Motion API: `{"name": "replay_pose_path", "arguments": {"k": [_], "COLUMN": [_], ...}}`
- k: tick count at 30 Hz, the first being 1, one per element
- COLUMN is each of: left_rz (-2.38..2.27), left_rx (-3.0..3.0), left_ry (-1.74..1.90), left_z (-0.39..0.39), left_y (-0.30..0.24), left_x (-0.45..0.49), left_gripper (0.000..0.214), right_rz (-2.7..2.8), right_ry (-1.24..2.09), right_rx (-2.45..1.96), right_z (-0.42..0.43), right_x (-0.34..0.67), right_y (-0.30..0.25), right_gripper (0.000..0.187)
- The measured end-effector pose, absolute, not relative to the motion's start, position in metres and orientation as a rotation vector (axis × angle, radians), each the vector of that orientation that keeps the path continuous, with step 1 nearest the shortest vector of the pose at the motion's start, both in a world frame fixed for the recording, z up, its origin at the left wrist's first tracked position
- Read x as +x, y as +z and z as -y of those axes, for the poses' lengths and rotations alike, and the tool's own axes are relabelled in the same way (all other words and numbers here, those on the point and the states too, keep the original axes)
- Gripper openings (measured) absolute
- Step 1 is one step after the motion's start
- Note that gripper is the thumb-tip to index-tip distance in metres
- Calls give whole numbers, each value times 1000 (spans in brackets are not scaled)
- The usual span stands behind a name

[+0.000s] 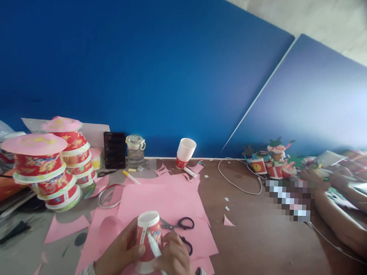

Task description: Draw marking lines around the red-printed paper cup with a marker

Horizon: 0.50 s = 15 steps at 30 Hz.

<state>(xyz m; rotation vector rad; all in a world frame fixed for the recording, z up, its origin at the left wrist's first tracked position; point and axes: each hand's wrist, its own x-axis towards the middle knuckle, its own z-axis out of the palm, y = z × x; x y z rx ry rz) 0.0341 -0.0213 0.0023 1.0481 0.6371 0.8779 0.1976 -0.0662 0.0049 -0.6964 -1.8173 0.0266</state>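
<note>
My left hand (122, 247) is closed around the side of a red patterned paper cup (141, 232) with a white rim. Between the fingers of my right hand (177, 255) is a white marker (155, 246). Its slightly greenish tip meets or nearly meets the cup's printed side; I cannot tell which. Black-handled scissors (185, 223) lie just behind my right hand, their blades partly hidden by the cup. Beneath both hands spread sheets of pink paper (157, 196).
Two towers of red cups with pink tops, one a cup tower (39, 164), stand left. Behind are a glass jug (135, 152), a black tablet (114, 150), stacked cups (186, 151), a tape roll (109, 197) and a cable (230, 183). Another person's arms (337, 219) rest at right.
</note>
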Motion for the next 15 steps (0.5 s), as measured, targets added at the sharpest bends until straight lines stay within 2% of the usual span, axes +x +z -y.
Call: {"name": "replay_pose_path", "arguments": {"k": [8,15], "left_rz": [-647,-646], "left_rx": [995,953], "left_ry": [873,841], "left_z": [21,21], "left_y": [1,1], "left_x": [31,31], "left_gripper": [61,56], "right_rz": [1662,1627], "right_ry": [76,275], "right_rx": [-744,-819], "right_z": [69,71], "right_x": [195,200], "right_y": [0,0], "right_gripper": [30,21]}}
